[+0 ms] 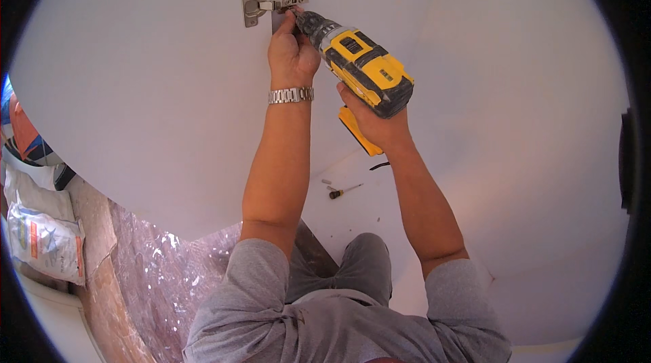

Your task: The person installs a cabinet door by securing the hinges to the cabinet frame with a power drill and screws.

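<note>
White, smooth cabinet panels (156, 112) fill most of what we see, matte and unmarked, curving toward the rim of the view. Where two panels meet near the top, we find a metal cabinet hinge (271, 2): a dull silver cup plate sits on the left panel and a small mounting plate on the right, joined by a short arm.

Lower down, a flat white bottom panel (352, 214) carries a screwdriver (344, 191) with a dark handle and thin shaft, and just beside it a couple of small loose bits that we cannot make out. To the left, beyond the panel's edge, we see a floor (156, 261) under wrinkled, glossy plastic sheeting flecked with white, and a soft printed sack (44, 241) slumped against a pale wall. What the sack contains we cannot tell.

Our left hand (293, 48) is raised to the hinge, fingers curled together and pinched at the tip of the drill, right where the bit meets the mounting plate; whether it grips a screw or only steadies the bit is hidden. A metal link watch (290, 95) circles that wrist.

Our right hand (376, 122) is closed firmly around the grip of a yellow and black cordless drill (359, 65), a chunky hard-plastic body with a dark ribbed chuck, tilted up and to the left with its nose touching the hinge.
</note>
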{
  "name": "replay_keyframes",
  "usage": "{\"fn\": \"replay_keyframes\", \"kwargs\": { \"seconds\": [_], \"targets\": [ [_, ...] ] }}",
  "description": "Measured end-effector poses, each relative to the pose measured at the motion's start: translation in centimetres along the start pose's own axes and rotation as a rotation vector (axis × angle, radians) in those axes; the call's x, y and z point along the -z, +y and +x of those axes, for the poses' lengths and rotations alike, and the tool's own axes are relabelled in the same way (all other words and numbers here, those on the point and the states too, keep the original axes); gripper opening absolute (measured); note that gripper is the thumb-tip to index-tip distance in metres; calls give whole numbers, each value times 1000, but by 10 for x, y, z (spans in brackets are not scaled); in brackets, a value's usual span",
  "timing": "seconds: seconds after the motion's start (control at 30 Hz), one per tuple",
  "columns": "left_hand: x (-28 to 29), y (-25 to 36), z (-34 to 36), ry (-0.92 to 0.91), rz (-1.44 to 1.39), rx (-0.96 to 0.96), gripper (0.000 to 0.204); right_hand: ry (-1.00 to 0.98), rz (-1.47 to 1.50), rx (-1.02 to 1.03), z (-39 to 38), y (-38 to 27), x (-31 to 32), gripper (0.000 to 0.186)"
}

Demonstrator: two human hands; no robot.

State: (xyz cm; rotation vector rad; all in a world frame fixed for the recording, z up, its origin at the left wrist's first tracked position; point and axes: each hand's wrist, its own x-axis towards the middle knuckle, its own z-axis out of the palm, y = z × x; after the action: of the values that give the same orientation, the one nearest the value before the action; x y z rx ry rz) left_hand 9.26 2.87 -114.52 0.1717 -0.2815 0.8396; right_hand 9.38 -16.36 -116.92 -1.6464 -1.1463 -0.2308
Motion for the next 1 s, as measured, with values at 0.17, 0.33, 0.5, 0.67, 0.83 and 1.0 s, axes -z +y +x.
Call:
{"fn": "replay_keyframes", "kwargs": {
  "seconds": [0.17,0.33,0.5,0.67,0.83,1.0],
  "targets": [
    [7,4,4,-29,24,-20,15,-15,-68,-4,6,-1,-1,23],
    [6,-4,-28,28,110,-36,14,-28,-51,34,8,9,1,24],
    [53,11,-71,25,340,73,17,-41,66,46,13,-3,7,21],
    [104,37,-112,212,769,48,20,-62,-25,59,19,-5,4,22],
    [97,60,-116,151,1141,-133,25,-34,-1,-40,13,2,2,23],
    [34,65,-92,-128,1343,-328,37,-47,42,-81,13,3,6,23]
  ]
}}
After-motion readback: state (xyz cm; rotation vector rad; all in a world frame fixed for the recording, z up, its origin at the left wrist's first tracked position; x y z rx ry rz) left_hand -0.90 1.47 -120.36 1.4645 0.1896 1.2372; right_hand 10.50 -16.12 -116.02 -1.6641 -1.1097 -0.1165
